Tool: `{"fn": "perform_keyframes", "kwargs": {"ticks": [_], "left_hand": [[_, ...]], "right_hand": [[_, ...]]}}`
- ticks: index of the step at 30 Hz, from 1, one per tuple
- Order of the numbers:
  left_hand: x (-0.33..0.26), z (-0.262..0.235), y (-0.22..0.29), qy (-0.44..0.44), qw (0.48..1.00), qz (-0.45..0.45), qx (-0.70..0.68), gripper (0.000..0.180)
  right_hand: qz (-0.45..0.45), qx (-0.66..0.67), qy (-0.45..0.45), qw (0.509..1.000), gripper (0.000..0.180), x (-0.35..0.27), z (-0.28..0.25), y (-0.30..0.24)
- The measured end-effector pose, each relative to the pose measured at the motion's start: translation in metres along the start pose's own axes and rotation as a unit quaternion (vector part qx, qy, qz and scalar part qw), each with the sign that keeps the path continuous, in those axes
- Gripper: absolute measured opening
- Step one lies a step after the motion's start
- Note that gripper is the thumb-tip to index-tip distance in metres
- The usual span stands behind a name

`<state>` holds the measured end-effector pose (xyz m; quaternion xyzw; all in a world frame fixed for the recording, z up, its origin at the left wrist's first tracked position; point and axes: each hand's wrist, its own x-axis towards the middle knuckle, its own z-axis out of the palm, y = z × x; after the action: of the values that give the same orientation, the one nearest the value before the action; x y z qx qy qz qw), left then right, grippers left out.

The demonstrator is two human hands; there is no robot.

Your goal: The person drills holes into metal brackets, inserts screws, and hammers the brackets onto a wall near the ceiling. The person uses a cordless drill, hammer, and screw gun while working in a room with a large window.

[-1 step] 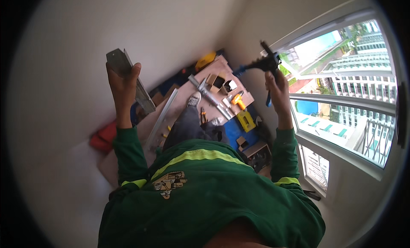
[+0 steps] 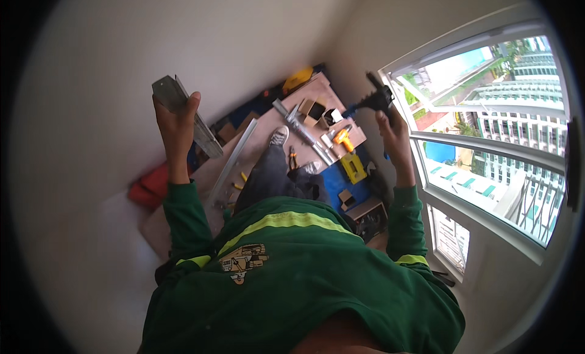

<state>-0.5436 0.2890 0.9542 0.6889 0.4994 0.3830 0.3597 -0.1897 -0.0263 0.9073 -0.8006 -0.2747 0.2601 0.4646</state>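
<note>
My left hand (image 2: 176,127) is raised beside the wall, closed round a grey U-shaped metal channel (image 2: 170,93). The channel slants down past my thumb toward the floor. Higher on the right, near the window, my right hand (image 2: 397,140) grips a black hand tool with blue parts (image 2: 380,99). Its black head sticks out above my fingers, and one arm points left. Most of the grip is hidden in my palm, so its exact kind is unclear. The channel and the tool are well apart.
Below me a brown board (image 2: 259,156) carries metal profiles (image 2: 303,134), open cardboard boxes (image 2: 312,112), an orange power tool (image 2: 343,140) and orange-handled pliers (image 2: 293,158). A yellow tool (image 2: 353,168) lies on blue material. A red bag (image 2: 150,188) is at left; a white-framed window (image 2: 463,139) at right.
My right hand and the black tool have shifted slightly down and left, with the tool's head turned a little. The left hand keeps its hold on the channel, almost unmoved.
</note>
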Motion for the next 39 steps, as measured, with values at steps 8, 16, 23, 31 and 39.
{"fn": "perform_keyframes", "kwargs": {"ticks": [8, 16, 23, 31, 39], "left_hand": [[-0.093, -0.033, -0.225, -0.102, 0.982, -0.141, 0.069, 0.040], [-0.185, -0.001, -0.280, -0.201, 0.977, -0.063, 0.027, 0.046], [-0.242, -0.017, -0.257, -0.140, 0.972, -0.178, -0.058, 0.045], [-0.337, -0.042, -0.204, 0.093, 0.955, -0.282, -0.012, 0.042], [-0.413, -0.047, -0.205, 0.143, 0.937, -0.317, 0.044, 0.039]], "right_hand": [[0.204, -0.050, -0.126, 0.970, 0.031, -0.100, 0.085, 0.159], [0.289, -0.128, -0.249, 0.916, 0.025, -0.081, 0.134, 0.145], [0.175, -0.203, -0.429, 0.863, 0.028, -0.007, 0.179, 0.182], [-0.014, -0.288, -0.511, 0.810, 0.041, 0.056, 0.261, 0.245], [-0.111, -0.403, -0.536, 0.733, 0.048, 0.052, 0.312, 0.258]]}}
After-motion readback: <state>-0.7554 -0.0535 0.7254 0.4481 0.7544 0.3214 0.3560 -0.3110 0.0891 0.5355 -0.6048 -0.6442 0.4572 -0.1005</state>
